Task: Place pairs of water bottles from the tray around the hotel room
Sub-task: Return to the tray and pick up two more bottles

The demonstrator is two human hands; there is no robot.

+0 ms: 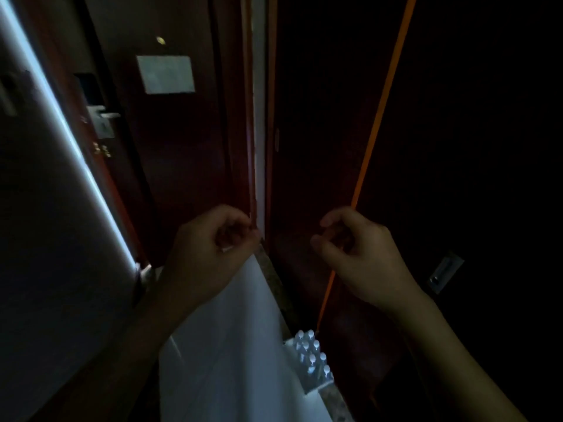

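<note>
Left hand (pixel 210 254): held raised at centre-left, in front of the dark wooden door (pixel 170 141).
Right hand (pixel 356 257): held raised at centre-right, level with the left hand and apart from it.
Clear plastic water bottles (pixel 313 354): grouped in a pale tray (pixel 307 388), seen below and between the two hands.
Tray: set at the right edge of the pale floor strip (pixel 228 345).
Metal door handle (pixel 105 115): mounted at the door's left side, above the left hand.
Pale rectangular notice (pixel 166 74): fixed on the door, to the right of the handle and higher.
Recessed metal pull (pixel 444 271): set in the dark panel at far right, beside the right wrist.
</note>
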